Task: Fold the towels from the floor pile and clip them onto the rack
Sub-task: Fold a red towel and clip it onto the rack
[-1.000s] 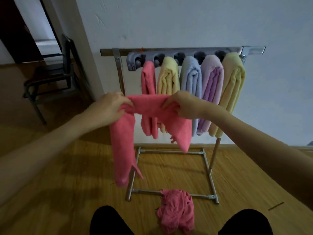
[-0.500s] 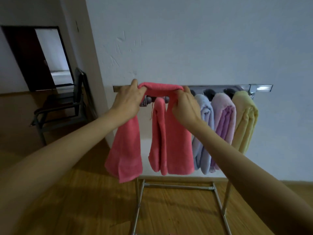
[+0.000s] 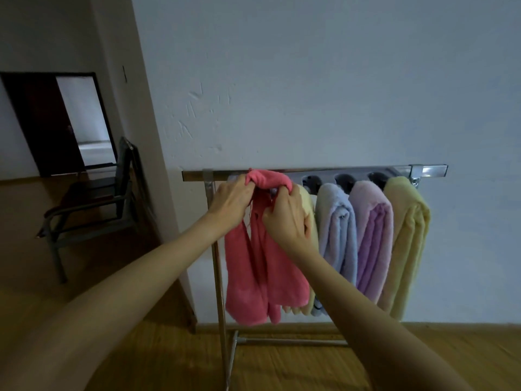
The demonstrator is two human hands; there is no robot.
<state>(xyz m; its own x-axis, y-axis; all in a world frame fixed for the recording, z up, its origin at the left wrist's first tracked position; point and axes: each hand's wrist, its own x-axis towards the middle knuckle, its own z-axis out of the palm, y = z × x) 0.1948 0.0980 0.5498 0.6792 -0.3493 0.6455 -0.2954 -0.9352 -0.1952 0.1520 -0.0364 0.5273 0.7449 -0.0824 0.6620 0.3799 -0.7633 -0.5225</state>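
Note:
A folded pink towel [image 3: 244,280] hangs from the left end of the metal rack [image 3: 366,174], its bunched top pressed against the clip bar. My left hand [image 3: 231,203] grips that bunched top from the left. My right hand [image 3: 284,218] pinches it from the right. Another pink towel hangs right behind it and is mostly covered. To the right hang a yellow towel [image 3: 308,204], a blue towel [image 3: 335,235], a lilac towel [image 3: 372,238] and a second yellow towel [image 3: 406,244]. The floor pile is out of view.
The rack stands against a white wall on a wooden floor [image 3: 282,365]. Its left upright post [image 3: 218,277] and base bar [image 3: 293,340] are near my arms. A dark metal chair [image 3: 93,204] stands to the left beside a wall corner, with a doorway [image 3: 84,122] behind it.
Both hands have lifted the pink towel from waist height up to the rack's left end and drawn closer together at its top. My view has tilted upward, so the floor pile has left the frame.

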